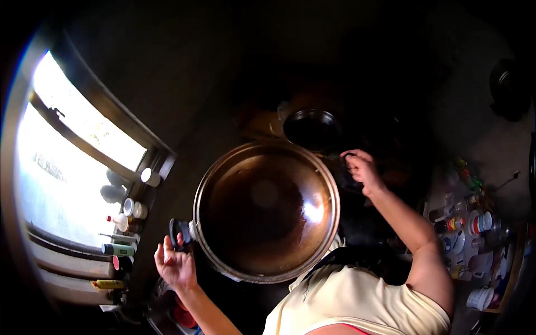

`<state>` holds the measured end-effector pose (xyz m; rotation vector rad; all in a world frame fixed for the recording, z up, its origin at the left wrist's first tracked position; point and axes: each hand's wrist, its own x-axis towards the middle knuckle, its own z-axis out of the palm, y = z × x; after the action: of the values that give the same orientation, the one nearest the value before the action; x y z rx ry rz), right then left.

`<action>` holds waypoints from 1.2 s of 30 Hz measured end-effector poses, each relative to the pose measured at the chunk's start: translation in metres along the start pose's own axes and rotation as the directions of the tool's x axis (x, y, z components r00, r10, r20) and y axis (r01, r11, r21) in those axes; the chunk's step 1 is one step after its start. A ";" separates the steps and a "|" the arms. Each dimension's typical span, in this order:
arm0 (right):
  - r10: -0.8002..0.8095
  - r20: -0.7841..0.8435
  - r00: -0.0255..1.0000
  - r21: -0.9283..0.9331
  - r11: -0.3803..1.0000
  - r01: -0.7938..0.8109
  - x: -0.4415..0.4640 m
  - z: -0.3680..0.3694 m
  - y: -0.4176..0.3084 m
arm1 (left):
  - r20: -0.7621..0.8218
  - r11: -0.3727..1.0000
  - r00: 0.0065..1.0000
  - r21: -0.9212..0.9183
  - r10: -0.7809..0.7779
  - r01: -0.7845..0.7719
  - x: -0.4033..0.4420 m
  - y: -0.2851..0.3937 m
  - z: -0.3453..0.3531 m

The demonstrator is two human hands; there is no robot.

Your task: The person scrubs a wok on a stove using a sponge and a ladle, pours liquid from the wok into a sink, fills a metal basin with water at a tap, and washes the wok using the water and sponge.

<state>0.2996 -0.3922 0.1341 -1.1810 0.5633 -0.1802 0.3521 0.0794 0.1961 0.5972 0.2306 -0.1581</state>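
Note:
A large round wok (pixel 262 209) with a brown, shiny inside and a lighter rim is in front of my body, its open face towards me. My left hand (pixel 176 267) is closed on the black loop handle (pixel 180 230) at the wok's left, with the fingertips on the loop. Up at the wok's right, the fingers of my right hand (pixel 363 172) are curled round the dark handle on that side, which shows only partly in the shadow. A glare spot lies on the wok's right inner wall.
Beyond the wok is a dark round pan (pixel 312 129). On the left, jars and bottles (pixel 118 249) line the sill of a bright window (pixel 67 167). At right, a crowded shelf holds cups, containers (pixel 481 222) and a white tub (pixel 479 298). Much of the background is dark.

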 end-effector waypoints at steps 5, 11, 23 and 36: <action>-0.216 -0.213 0.953 -0.091 0.975 0.200 -0.027 -0.027 -0.053 | 0.109 0.982 0.978 -0.050 -0.176 0.183 0.067 -0.030 0.030; -0.310 -0.430 0.848 -0.165 0.950 0.263 -0.021 -0.120 -0.081 | 0.202 0.925 0.918 -0.098 -0.342 0.366 0.133 -0.139 0.099; -0.305 -0.635 0.710 -0.113 0.945 0.306 -0.012 -0.247 -0.100 | 0.344 0.827 0.763 0.087 -0.548 0.555 0.190 -0.274 0.229; -0.226 -0.769 0.598 -0.072 0.960 0.270 0.004 -0.296 -0.092 | 0.387 0.792 0.694 0.227 -0.608 0.567 0.259 -0.355 0.272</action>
<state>0.1679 -0.6729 0.1390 -1.0914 1.1425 -0.9867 0.5720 -0.3869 0.1568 0.5421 -0.0410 -0.9350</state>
